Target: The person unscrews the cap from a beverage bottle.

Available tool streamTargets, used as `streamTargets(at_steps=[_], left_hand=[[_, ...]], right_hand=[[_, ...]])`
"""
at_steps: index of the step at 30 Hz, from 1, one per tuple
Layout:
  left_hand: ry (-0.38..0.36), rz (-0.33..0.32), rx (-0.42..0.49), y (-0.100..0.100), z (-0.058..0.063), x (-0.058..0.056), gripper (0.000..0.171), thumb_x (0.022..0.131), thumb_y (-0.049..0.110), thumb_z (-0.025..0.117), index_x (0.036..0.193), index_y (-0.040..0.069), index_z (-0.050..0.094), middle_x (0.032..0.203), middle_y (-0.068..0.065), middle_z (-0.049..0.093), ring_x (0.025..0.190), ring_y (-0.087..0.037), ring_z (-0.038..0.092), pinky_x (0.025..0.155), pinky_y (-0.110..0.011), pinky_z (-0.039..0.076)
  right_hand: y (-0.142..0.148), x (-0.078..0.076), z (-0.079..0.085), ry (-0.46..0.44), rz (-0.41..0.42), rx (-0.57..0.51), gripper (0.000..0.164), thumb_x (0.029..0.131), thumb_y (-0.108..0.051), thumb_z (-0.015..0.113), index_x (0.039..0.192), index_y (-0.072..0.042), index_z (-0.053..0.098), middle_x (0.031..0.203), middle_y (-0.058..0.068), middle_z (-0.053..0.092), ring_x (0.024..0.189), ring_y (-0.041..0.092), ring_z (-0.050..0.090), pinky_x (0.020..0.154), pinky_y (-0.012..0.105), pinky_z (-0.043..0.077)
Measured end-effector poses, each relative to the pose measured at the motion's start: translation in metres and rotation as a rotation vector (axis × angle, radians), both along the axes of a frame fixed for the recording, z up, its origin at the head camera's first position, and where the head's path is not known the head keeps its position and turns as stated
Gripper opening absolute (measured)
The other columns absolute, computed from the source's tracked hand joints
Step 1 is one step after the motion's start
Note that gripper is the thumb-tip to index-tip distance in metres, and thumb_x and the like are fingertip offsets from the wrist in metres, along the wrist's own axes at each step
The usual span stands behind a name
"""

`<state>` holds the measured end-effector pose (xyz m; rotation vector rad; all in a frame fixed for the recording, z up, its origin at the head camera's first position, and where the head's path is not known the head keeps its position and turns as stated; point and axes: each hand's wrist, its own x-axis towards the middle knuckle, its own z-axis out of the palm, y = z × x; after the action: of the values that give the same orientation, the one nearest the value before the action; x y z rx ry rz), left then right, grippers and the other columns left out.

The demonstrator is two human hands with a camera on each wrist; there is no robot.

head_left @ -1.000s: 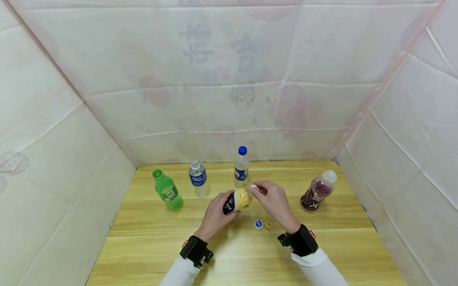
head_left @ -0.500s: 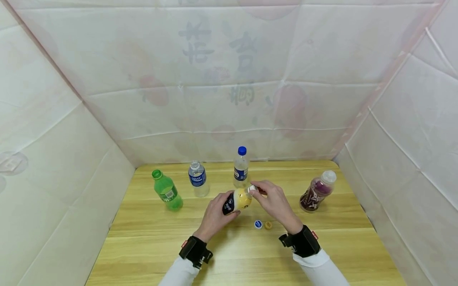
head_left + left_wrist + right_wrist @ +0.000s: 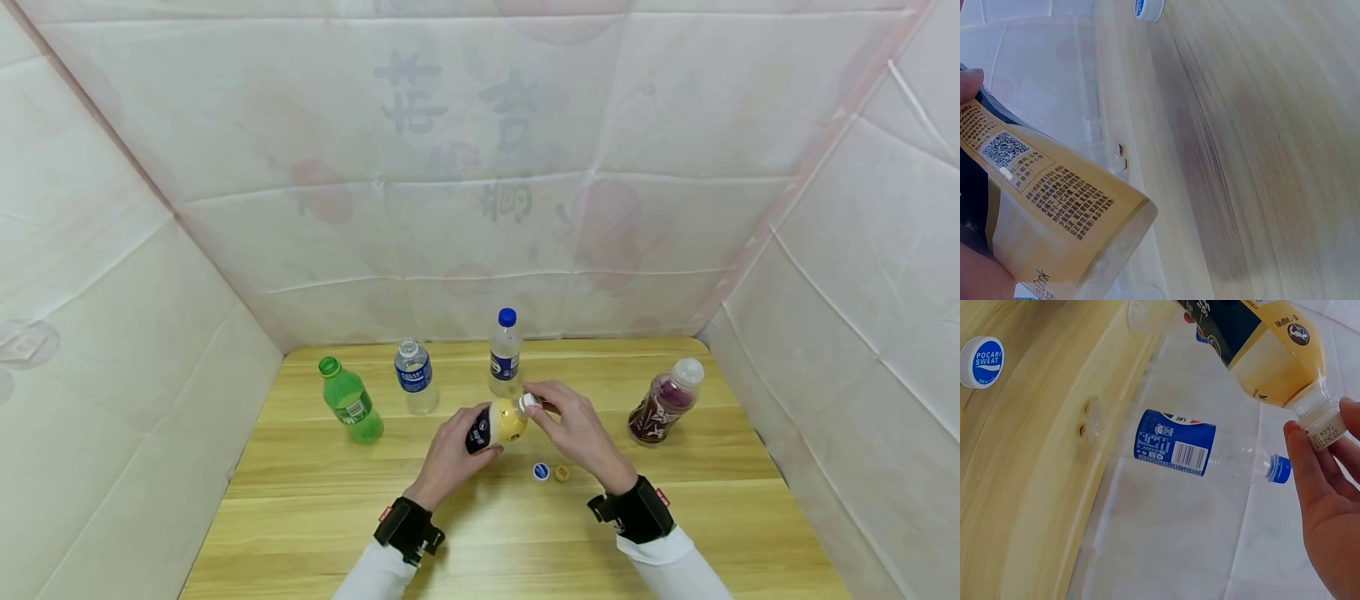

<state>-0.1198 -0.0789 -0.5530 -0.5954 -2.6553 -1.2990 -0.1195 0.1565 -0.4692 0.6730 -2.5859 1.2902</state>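
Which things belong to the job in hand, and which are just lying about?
In the job:
yellow bottle, in the left hand
white cap, in the right hand

Apparently not in use:
loose blue-white cap
loose tan cap
green bottle
purple bottle
blue-capped bottle
other clear bottle

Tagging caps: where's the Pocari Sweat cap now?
Head view: the Pocari Sweat cap lies on the table, slightly right of centre, just left of the yellow cap.

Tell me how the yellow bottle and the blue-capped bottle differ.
The yellow bottle is tilted in the left hand; the blue-capped bottle stands upright on the table. The yellow bottle has a white cap, pinched by the right hand; the blue-capped bottle has a blue cap. Both have a printed label.
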Motion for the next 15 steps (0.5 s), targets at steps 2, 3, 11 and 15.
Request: streamTargets(at_steps=[2, 3, 11, 15], left_hand=[[0.001, -0.006, 0.004, -0.0002, -0.0003, -0.0002, 0.071, 0.084, 0.025, 0.087, 0.146, 0.015, 0.055, 0.125, -0.008, 0.066, 0.109, -0.024, 0.065, 0.091, -0.042, 0.056], [0.002, -0.009, 0.006, -0.0002, -0.0002, -0.0002, 0.071, 0.084, 0.025, 0.088, 0.146, 0.014, 0.055, 0.125, -0.008, 0.067, 0.109, -0.024, 0.065, 0.091, -0.042, 0.056], [-0.018, -0.022, 0.019, -0.0006, 0.0010, 0.0002, 0.071, 0.084, 0.023, 0.088, 0.146, 0.013, 0.055, 0.127, -0.009, 0.066, 0.112, -0.026, 0.065, 0.095, -0.045, 0.056], [0.011, -0.002, -0.034, -0.0011, 0.0007, 0.0016, 0.072, 0.083, 0.025, 0.089, 0.145, 0.014, 0.056, 0.127, -0.009, 0.067, 0.112, -0.028, 0.064, 0.097, -0.048, 0.053]], right_hand=[[0.0005, 0.0002, -0.0003, 0.002, 0.012, -0.004, 0.038, 0.099, -0.010, 0.070, 0.134, 0.004, 0.065, 0.126, 0.015, 0.068, 0.111, 0.029, 0.069, 0.093, 0.038, 0.059], [0.0008, 0.0001, -0.0007, 0.007, 0.017, -0.004, 0.038, 0.098, -0.009, 0.071, 0.134, 0.004, 0.064, 0.126, 0.015, 0.068, 0.111, 0.029, 0.068, 0.093, 0.038, 0.059], [0.0026, -0.0004, -0.0033, -0.020, 0.035, -0.023, 0.046, 0.098, -0.015, 0.072, 0.139, 0.003, 0.060, 0.132, 0.017, 0.065, 0.116, 0.031, 0.067, 0.097, 0.043, 0.057], [0.0008, -0.0002, -0.0040, -0.108, -0.100, -0.015, 0.053, 0.101, -0.033, 0.069, 0.139, 0.003, 0.060, 0.124, 0.014, 0.068, 0.109, 0.028, 0.069, 0.093, 0.042, 0.059]])
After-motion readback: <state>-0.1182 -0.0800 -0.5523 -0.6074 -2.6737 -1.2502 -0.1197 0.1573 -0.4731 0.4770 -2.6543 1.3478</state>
